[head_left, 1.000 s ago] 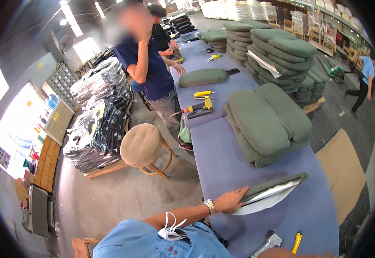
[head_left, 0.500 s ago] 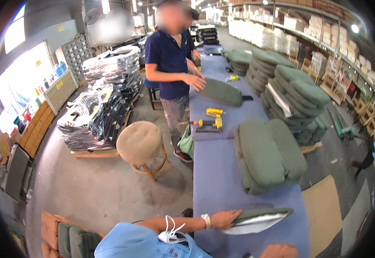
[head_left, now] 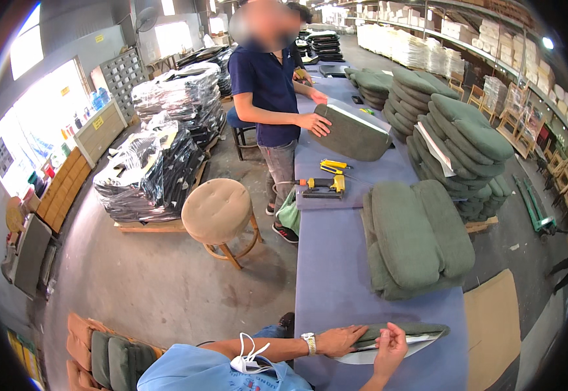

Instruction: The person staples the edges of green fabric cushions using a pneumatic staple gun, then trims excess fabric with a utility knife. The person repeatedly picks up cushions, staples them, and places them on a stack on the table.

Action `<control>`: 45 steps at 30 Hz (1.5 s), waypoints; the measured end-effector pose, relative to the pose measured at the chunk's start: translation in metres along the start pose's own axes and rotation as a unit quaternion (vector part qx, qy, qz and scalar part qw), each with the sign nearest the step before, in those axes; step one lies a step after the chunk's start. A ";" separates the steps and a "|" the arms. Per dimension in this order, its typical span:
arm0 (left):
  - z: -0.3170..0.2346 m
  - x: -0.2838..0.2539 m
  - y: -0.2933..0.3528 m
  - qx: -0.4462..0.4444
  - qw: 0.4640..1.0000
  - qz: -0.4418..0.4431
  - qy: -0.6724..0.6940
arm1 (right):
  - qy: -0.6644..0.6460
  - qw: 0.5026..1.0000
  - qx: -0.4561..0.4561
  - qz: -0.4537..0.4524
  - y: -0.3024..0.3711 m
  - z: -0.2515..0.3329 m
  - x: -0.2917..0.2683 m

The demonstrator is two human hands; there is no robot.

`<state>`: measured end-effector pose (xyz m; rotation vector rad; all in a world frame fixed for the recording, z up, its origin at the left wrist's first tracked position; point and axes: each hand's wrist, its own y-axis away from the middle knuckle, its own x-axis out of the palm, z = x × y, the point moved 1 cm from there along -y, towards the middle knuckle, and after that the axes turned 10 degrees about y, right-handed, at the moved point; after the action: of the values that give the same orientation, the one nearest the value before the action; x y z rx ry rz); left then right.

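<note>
A green cushion (head_left: 421, 331) with a white underside rests at the table's near end, seen nearly edge-on. My left hand (head_left: 341, 340), with a watch at its wrist, grips the cushion's left end, fingers over the green fabric. In front of the cushion's middle is my right hand (head_left: 391, 344), its fingers curled and thumb drawn in. Whatever those fingers pinch, if anything, is too small to make out. Beyond lies a stack of green cushions (head_left: 414, 241).
Across the blue table (head_left: 329, 260), a co-worker (head_left: 264, 98) holds another green cushion (head_left: 352, 133) tilted up. A yellow-black staple gun (head_left: 323, 188) and a yellow cutter (head_left: 335, 166) lie between us. Tall cushion stacks (head_left: 460, 143) stand right; a round stool (head_left: 217, 212) stands left.
My right hand has come up from the lower edge to the cushion, and its fingers have curled. My left hand stays at the cushion's left end. The co-worker has tilted the other cushion up.
</note>
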<state>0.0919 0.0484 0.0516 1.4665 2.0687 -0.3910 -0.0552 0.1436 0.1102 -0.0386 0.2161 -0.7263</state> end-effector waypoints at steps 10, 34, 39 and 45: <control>-0.017 -0.008 -0.003 -0.036 0.999 0.032 0.015 | 0.043 0.989 0.088 -0.109 0.051 -0.089 -0.005; 0.020 -0.010 0.060 0.074 0.987 0.093 0.106 | 0.217 0.950 0.088 -0.205 0.103 -0.046 0.051; 0.031 -0.005 0.058 0.109 0.993 0.028 0.021 | 0.344 0.920 0.156 -0.107 0.084 -0.003 0.059; 0.017 -0.009 0.058 0.087 0.988 0.016 0.129 | 0.244 0.934 0.155 -0.209 0.102 -0.047 0.066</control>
<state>0.1523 0.0535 0.0484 1.7299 2.2556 -0.3949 0.0496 0.1787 0.0407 0.4128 0.5773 -1.1852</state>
